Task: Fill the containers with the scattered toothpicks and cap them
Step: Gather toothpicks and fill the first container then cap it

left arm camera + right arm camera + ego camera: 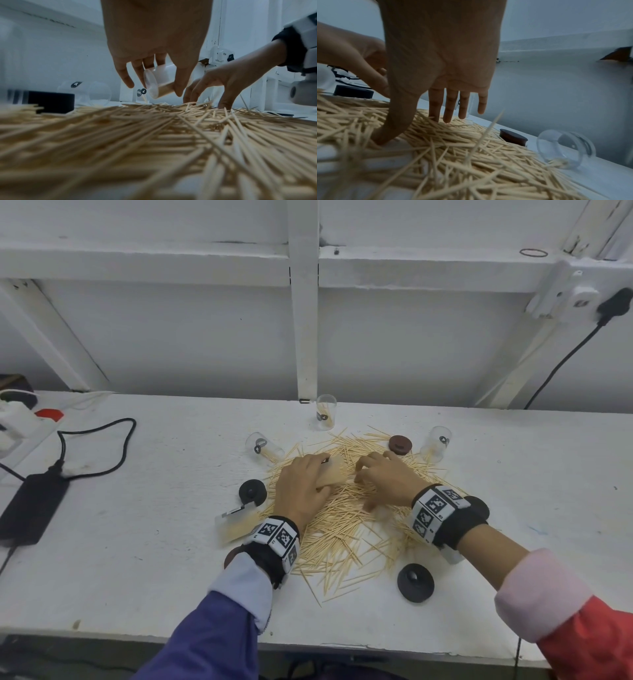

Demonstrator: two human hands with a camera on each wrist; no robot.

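The tabletop [513,508] carries a wide pile of toothpicks [342,529] at its centre. Step in hand, by judgement: filling one container from the pile; no container is capped yet.

Around the pile lie other clear containers: one upright at 12 o'clock [325,412], one tipped over at 10 o'clock [263,448], one tipped at 2 o'clock [436,444], and one on its side at 8 o'clock [236,523] that looks well filled. Caps: a black cap at 9 o'clock [252,492], a black cap at 5 o'clock [415,582], a brown cap at 1 o'clock [400,444].

The left hand [303,491] grips a container [159,82] between thumb and curled fingers, tilted, just above the pile, mouth toward 3 o'clock. It appears partly filled.

The right hand [388,479] is spread, fingers straight and pointing down, fingertips [447,117] and thumb touching the pile just beside the container's mouth. It holds no bundle that the views show.

Next move, by judgement: draw the fingers and thumb together on a small bundle, align it with the container's axis, and feed it into the mouth. Crossed toothpicks will jam at the rim, so the bundle needs to be parallel. Once full, the nearest cap is the black one at 9 o'clock.
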